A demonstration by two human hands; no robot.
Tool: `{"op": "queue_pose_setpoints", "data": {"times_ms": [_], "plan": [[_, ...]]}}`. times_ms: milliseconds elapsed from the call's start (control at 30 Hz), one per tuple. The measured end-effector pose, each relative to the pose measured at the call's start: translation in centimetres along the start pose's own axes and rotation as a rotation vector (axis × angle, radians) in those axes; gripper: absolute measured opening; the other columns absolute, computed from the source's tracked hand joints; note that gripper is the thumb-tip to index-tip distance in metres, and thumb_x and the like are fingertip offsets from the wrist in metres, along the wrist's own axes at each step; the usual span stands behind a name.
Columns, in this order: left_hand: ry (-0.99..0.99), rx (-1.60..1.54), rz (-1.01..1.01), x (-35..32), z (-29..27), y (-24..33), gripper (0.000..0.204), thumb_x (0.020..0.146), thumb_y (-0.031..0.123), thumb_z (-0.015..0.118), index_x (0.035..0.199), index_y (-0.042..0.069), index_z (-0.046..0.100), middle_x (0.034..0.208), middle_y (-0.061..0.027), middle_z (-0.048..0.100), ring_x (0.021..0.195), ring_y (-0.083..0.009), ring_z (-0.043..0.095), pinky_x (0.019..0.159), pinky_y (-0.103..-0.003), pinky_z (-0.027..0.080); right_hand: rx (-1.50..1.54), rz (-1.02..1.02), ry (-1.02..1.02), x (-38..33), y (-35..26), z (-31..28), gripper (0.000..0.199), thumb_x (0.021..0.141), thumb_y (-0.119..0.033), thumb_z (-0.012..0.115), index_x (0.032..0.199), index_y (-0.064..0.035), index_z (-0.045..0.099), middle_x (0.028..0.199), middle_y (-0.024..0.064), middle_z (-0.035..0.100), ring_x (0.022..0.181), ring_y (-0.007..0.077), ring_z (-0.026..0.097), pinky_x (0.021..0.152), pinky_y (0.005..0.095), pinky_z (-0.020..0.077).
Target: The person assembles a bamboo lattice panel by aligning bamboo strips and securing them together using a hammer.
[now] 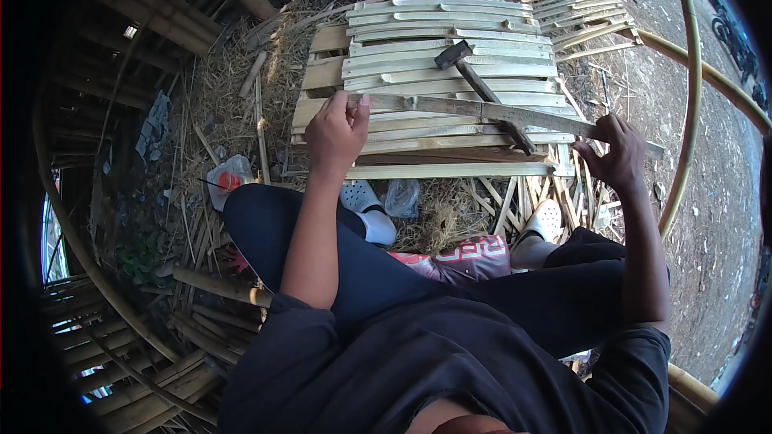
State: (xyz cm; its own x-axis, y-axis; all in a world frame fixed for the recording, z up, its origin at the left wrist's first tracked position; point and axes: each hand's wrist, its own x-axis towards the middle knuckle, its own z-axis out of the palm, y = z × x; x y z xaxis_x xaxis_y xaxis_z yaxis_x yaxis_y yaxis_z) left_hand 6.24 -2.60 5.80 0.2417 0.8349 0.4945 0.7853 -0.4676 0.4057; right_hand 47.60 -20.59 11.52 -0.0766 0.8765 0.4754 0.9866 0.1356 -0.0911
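Note:
My left hand pinches one end of a long, narrow bamboo strip. Closer to its other end, my right hand is closed on the same strip, and a short length sticks out past that hand. The strip spans above a panel of pale split-bamboo slats set in roughly parallel rows. On those slats lies a hammer, its dark head away from me and its wooden handle slanting toward me, crossed by the strip.
Smaller bamboo slats fan out at the far right. Loose split strips lie by my right foot. A clear plastic bag sits near my left foot, and a container with something red stands left of my knee. A curved bamboo pole rises at right.

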Motion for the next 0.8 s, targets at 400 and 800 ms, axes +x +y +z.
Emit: {"op": "queue_pose_setpoints", "data": {"times_ms": [400, 800], "plan": [[-0.114, 0.111, 0.114, -0.7, 0.6, -0.4, 0.043, 0.102, 0.045, 0.051, 0.082, 0.008, 0.056, 0.075, -0.0145, 0.065, 0.068, -0.0401, 0.065, 0.059, -0.052, 0.051, -0.164, -0.047, 0.122, -0.9, 1.8, 0.1, 0.049, 0.084, -0.057, 0.074, 0.075, -0.0121, 0.056, 0.068, -0.001, 0.057, 0.064, 0.02, 0.063, 0.059, 0.0352, 0.0469], [-0.098, -0.116, 0.097, -0.6, 0.2, 0.2, 0.034, 0.104, 0.037, 0.048, 0.096, 0.005, 0.054, 0.081, -0.0199, 0.063, 0.075, -0.0442, 0.063, 0.064, -0.052, 0.049, -0.115, -0.064, 0.184, -0.8, 1.8, 0.2, 0.048, 0.085, -0.054, 0.075, 0.073, -0.0119, 0.054, 0.066, -0.0006, 0.056, 0.059, 0.02, 0.061, 0.056, 0.0346, 0.0451]]}}
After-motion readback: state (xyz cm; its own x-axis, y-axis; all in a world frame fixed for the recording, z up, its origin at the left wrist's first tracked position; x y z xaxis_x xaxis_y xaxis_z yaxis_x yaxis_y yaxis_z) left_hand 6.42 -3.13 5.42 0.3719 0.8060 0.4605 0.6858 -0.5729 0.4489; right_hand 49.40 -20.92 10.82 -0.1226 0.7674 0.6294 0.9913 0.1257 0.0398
